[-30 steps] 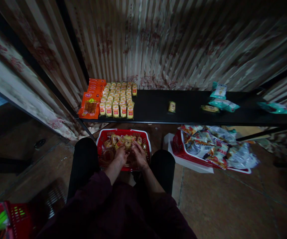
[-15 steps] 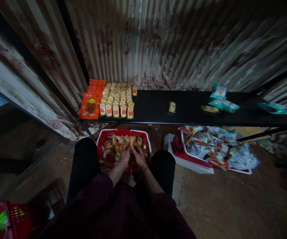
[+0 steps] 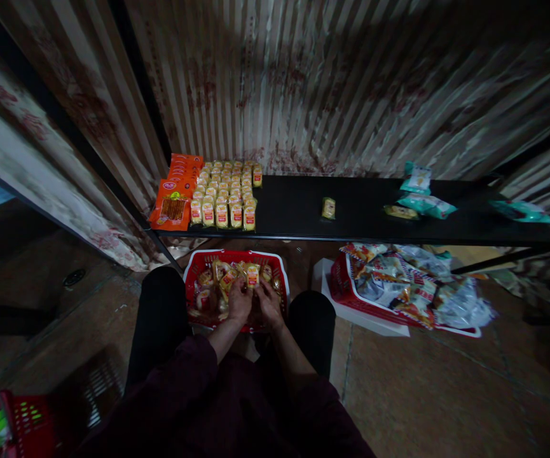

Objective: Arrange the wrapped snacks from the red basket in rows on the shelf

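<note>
Head: packet [image 3: 252,274] between left grip [image 3: 240,303] and right grip [image 3: 269,306].

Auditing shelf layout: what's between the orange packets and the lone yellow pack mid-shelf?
Head view: rows of small yellow packs beside the orange packets, then a bare stretch of black shelf up to the lone yellow pack.
</note>
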Demonstrator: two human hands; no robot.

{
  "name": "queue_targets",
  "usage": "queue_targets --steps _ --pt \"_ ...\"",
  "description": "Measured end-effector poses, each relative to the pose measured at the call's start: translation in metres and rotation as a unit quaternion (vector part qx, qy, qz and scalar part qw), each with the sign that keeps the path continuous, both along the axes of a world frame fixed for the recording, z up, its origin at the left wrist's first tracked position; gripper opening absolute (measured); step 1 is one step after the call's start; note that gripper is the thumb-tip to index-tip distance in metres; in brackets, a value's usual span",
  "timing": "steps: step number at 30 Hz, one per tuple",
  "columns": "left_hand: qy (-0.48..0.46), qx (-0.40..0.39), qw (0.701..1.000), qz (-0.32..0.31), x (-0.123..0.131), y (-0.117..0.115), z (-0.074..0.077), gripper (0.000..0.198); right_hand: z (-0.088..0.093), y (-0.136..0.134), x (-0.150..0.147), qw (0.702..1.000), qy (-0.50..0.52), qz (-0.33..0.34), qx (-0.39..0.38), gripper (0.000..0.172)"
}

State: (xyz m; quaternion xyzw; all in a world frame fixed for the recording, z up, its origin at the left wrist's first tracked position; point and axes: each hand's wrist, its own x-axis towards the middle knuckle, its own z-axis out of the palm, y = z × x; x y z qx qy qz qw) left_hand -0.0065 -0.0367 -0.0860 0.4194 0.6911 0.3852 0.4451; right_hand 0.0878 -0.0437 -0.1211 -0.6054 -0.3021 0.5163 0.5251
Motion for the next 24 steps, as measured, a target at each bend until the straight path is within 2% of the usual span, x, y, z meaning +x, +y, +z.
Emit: queue_targets --steps 7,13,20,24 --pt "-0.020 0.026 0.999 0.002 0.000 0.000 0.007 0.033 0.001 0.002 -0.001 0.998 0.060 -0.029 -0.016 0.051" --pt "-0.019 0.059 0.998 0.005 0.003 0.001 0.012 0.027 0.021 0.001 -0.001 0.993 0.114 0.020 0.010 0.047" --pt "-0.002 0.104 0.995 -0.008 0.010 0.004 0.018 0.026 0.034 0.006 0.007 0.996 0.087 0.000 0.035 0.043" --pt "0.021 0.105 0.994 -0.023 0.012 0.008 0.026 0.024 0.043 0.010 0.011 0.996 0.076 -0.008 0.040 0.047"
